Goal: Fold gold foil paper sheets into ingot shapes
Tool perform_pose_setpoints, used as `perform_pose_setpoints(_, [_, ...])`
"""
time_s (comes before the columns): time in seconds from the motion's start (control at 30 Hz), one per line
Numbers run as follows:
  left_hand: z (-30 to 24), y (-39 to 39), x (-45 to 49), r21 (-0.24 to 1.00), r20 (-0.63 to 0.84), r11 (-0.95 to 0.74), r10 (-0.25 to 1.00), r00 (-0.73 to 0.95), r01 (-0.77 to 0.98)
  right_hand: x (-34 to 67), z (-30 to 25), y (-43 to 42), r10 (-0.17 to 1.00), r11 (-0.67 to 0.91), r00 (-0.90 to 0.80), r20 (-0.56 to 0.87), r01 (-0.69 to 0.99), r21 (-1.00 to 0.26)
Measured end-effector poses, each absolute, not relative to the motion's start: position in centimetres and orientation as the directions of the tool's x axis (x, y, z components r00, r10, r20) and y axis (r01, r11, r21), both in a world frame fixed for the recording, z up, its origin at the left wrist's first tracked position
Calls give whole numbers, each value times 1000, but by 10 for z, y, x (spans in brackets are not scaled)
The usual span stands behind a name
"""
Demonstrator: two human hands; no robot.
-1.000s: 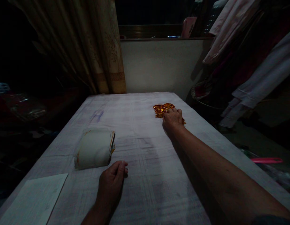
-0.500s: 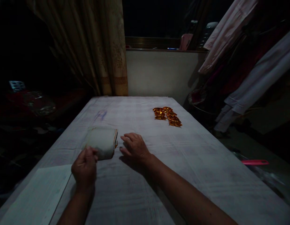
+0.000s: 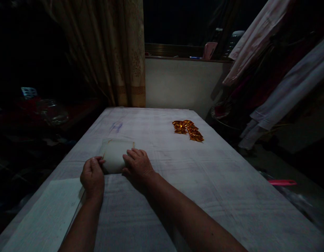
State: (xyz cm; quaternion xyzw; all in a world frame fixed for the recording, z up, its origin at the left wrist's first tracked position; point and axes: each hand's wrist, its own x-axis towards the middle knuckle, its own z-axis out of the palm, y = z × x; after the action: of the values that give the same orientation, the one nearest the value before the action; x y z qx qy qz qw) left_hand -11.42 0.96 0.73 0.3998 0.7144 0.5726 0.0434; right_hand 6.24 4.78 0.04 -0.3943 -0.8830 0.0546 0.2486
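A pale, folded paper packet [image 3: 114,154] lies on the cloth-covered table [image 3: 156,210], with thin brownish edges showing at its sides. At its left edge, my left hand [image 3: 93,176] is closed, thumb and fingertips pinching the border. My right hand [image 3: 138,163] grips the packet's right end, its fingers bent over the top and the thumb low at the near corner. What is inside the packet, if anything, is hidden. A large pale sheet [image 3: 46,213] lies beneath and left of my left forearm.
Several shiny gold-orange wrapped pieces [image 3: 194,133] lie in two rows toward the far right of the table. A curtain [image 3: 127,70] hangs behind at left. Clothes [image 3: 287,91] hang on the right, and a pink handle [image 3: 282,182] shows beyond the table's right edge.
My right hand has moved left onto the packet's right end, where before it was apart from it. My left hand is now at the packet's left edge. The view has shifted slightly.
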Motion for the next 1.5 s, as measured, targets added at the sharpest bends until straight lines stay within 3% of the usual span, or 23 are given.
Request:
perform_pose_setpoints(0.53, [-3,13,-117,839,444,-10,592,-673,544,73,-3,47,705,695,-557,439,665,-272])
perform_pose_setpoints(0.77, [-1,11,-115,805,475,-21,621,-624,593,111,1,59,757,593,-348,553,721,-358])
perform_pose_setpoints(0.9, [0,10,-114,776,504,-30,630,-591,630,163,3,52,710,607,-330,622,735,-302])
perform_pose_setpoints(0.97, [2,9,-111,694,590,-72,626,-510,716,191,6,40,645,646,-376,665,733,-213])
perform_pose_setpoints(1.07, [6,2,-98,432,773,-215,589,-236,876,228,13,19,533,686,-419,735,722,-86])
perform_pose_setpoints(1.17, [11,-9,-75,256,829,-408,559,18,876,252,19,-3,500,656,-423,756,754,-12])
perform_pose_setpoints(1.37, [14,-31,-34,271,736,-642,618,276,717,262,10,-36,523,700,-545,655,713,35])
perform_pose_setpoints(1.5, [11,-35,-28,358,632,-638,703,326,682,261,5,-46,592,749,-608,529,658,-82])
